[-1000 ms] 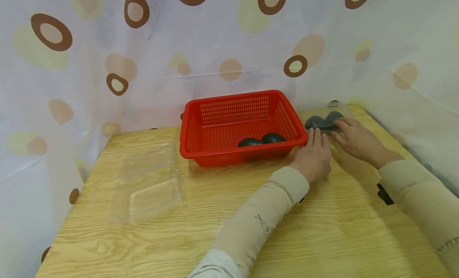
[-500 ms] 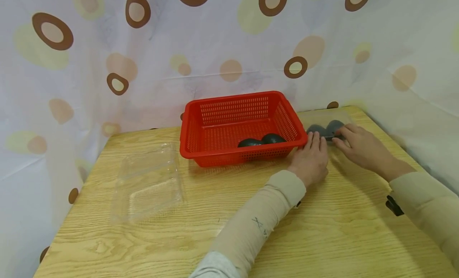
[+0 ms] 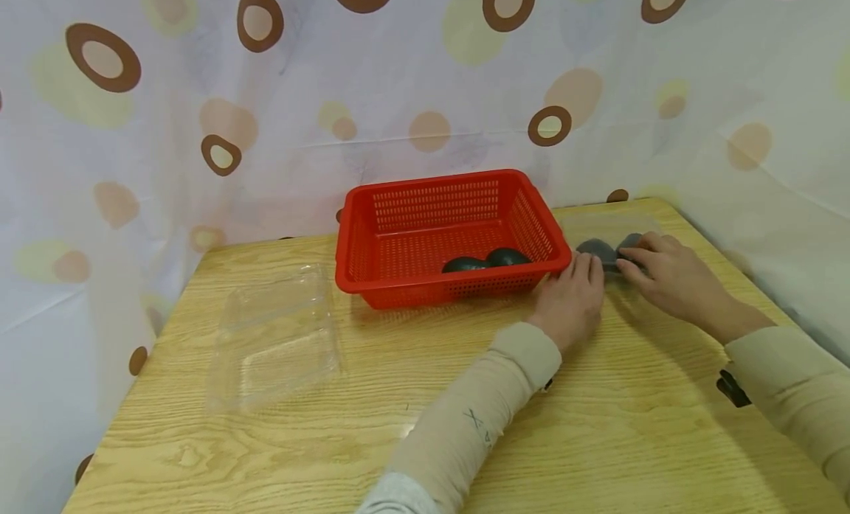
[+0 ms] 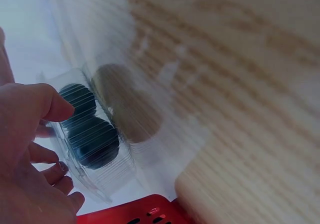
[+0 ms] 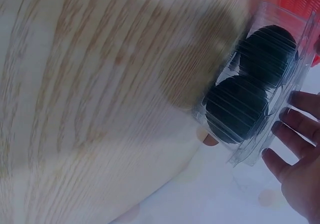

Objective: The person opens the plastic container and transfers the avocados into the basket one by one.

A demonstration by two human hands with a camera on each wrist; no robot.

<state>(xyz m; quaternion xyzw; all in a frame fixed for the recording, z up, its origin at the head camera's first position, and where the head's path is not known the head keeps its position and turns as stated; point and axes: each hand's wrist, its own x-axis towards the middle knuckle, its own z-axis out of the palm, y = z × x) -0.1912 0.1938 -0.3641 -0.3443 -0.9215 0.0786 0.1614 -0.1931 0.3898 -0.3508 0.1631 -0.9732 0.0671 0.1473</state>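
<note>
Both hands are at the front rim of a clear plastic clamshell box [image 5: 280, 21], right of the red basket. Two dark, rounded fruits that look like avocados [image 5: 237, 109] sit side by side inside it. My left hand [image 3: 571, 296] has its fingers at the rim's left part, close to the basket corner; in the left wrist view its thumb and fingers lie about the rim. With thumb and fingertips my right hand [image 3: 680, 282] pinches the rim's right part. The ribbed plastic wall covers the fruits in both wrist views.
The red slotted basket [image 3: 398, 282] stands at the back middle, with two more dark fruits [image 3: 507, 257] at its front right. Another clear plastic container [image 3: 275, 344] lies on the left of the wooden table [image 3: 332, 455]. A patterned cloth [image 3: 372, 71] hangs behind.
The clear box with its fruits has come a little toward me, away from the cloth. The hands have stayed at its rim, and the basket and left container lie as before.
</note>
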